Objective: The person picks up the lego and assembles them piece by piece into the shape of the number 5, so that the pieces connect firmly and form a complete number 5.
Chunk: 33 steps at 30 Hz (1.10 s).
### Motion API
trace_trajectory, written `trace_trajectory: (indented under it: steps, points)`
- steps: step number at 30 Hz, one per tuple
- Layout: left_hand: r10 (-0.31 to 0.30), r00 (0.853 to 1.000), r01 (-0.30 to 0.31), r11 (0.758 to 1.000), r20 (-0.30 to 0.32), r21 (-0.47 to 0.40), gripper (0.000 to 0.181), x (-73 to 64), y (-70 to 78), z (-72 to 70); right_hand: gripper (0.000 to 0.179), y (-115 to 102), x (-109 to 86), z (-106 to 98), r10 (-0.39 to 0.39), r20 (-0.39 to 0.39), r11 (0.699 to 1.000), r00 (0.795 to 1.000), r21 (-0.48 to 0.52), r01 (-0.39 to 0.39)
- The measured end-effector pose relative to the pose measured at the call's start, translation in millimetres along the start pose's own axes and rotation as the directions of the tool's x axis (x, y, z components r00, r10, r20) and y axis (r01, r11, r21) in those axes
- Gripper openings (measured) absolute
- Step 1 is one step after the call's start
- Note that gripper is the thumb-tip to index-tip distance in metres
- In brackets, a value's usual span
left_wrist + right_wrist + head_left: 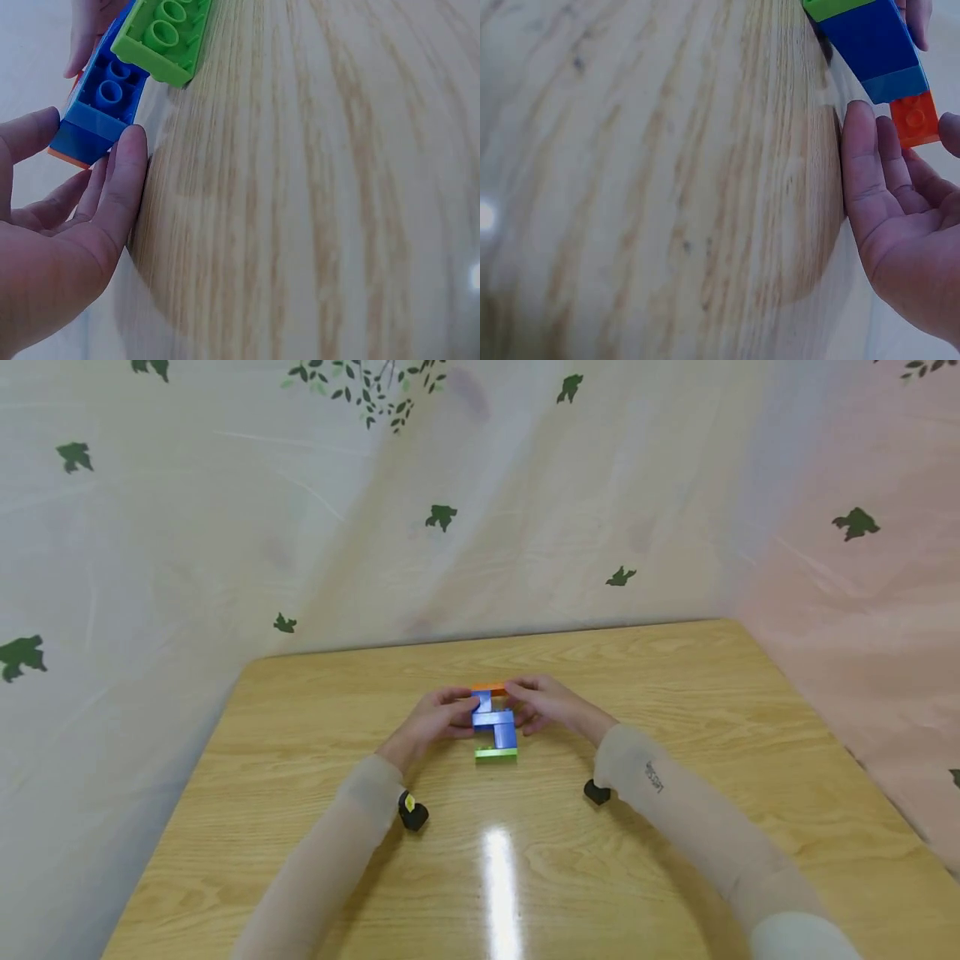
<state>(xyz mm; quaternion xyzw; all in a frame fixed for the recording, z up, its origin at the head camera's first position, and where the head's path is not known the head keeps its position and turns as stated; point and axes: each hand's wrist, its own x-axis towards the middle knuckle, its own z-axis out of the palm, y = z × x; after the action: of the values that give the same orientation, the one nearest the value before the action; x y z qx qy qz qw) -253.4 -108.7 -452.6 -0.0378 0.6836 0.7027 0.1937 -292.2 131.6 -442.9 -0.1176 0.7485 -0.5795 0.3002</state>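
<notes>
Between the two hands is a joined stack of toy building bricks: an orange brick (489, 687) on the far side, blue bricks (492, 718) in a stepped shape in the middle, and a green brick (497, 755) nearest the body. The left hand (433, 718) pinches the blue part from the left, thumb on one side and fingers on the other. From the right, the right hand (553, 703) holds the orange end, its thumb on the orange brick (915, 121). Hollow undersides of the green brick (166, 34) and a blue brick (109, 91) face the left wrist camera.
A wooden table (510, 843) lies under the hands, with a bright light reflection in front. Behind it hangs a pale cloth (495, 568) with leaf and bird prints. Black wrist devices (413, 812) sit under both sleeves.
</notes>
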Motion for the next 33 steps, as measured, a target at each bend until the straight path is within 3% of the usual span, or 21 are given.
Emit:
trace_trajectory:
  steps: [14,20,25,33]
  points:
    - [-0.018,0.998,0.029,0.98,-0.057,0.198,0.049,-1.7,2.5,2.1,0.049,4.6,5.5,-0.5,0.027,-0.013,1.0,1.0,-0.016,-0.027]
    - [0.002,0.999,0.004,0.979,-0.034,0.202,0.05,-4.1,-0.2,0.6,0.052,5.9,7.1,0.0,0.037,0.001,0.998,0.999,-0.046,-0.037]
    - [0.021,1.0,-0.017,0.978,-0.016,0.206,0.05,-4.7,-4.7,-0.2,0.065,4.1,6.2,2.9,0.034,0.016,0.992,0.999,-0.121,-0.032]
    - [0.053,0.998,-0.042,0.974,-0.041,0.225,0.051,-3.8,-8.0,1.5,0.068,2.3,3.8,6.5,0.026,0.018,0.99,1.0,-0.141,-0.023]
